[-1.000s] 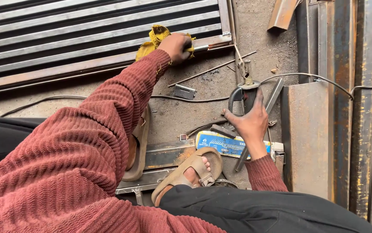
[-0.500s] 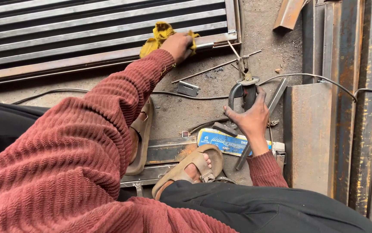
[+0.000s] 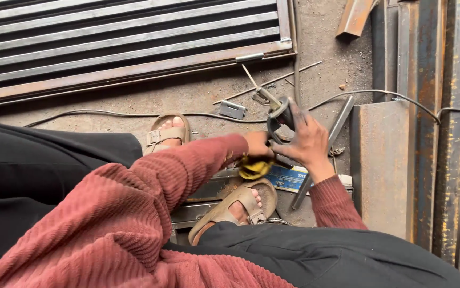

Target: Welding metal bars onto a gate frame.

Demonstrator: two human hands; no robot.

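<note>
The welding electrode holder [image 3: 279, 118], a dark clamp with a thin rod [image 3: 251, 78] sticking out of its top, sits just above the blue box [image 3: 289, 177] that lies by the sandalled foot [image 3: 240, 205], and the right hand [image 3: 307, 140] is wrapped round its handle with the fingers spread over the head. Just left of the blue box the left hand [image 3: 257, 146] is closed on a bunched yellow cloth [image 3: 253, 169], touching the holder's lower end. Both hands crowd one small spot, so the cloth could snag in the clamp or drag the rod loose, in my judgement. The rod points away from the box toward the metal grille [image 3: 134, 48]; if the holder tips, the bare tip could touch the frame. The black cable [image 3: 134, 114] runs along the ground beyond the box, past the other foot [image 3: 168, 133], where a shifted leg could catch it and jerk the holder.
</note>
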